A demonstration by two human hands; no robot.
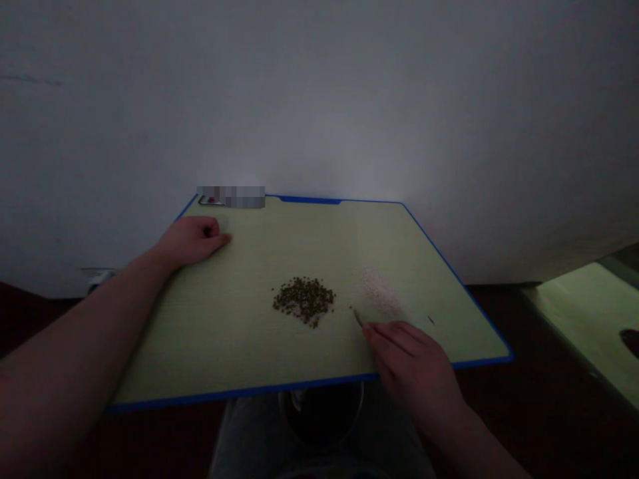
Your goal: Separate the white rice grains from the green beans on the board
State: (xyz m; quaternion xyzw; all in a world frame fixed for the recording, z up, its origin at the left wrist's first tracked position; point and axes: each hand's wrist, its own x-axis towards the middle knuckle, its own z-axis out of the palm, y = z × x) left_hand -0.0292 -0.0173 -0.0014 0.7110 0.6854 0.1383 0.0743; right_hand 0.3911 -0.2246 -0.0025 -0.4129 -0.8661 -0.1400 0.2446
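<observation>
On the pale table (239,346) with a blue edge lies a heap of small dark green-brown beans (305,296), with some pale grains among them. To its right is a spread pile of pale grains that look like rice (380,293). My right hand (414,362), at the near edge, pinches a thin, narrow tool (357,317), whose tip points at a single bean between the piles. Its exact kind cannot be made out. My left hand (192,239) rests on the far left of the table, fingers curled in and thumb forward, with nothing visible in it.
A phone-like flat object (212,200), partly blurred out, lies at the far left corner. A small dark sliver (430,320) is right of the pale grains. Below the near edge, a round container (322,412) sits between my legs. A wall (319,100) stands behind the table.
</observation>
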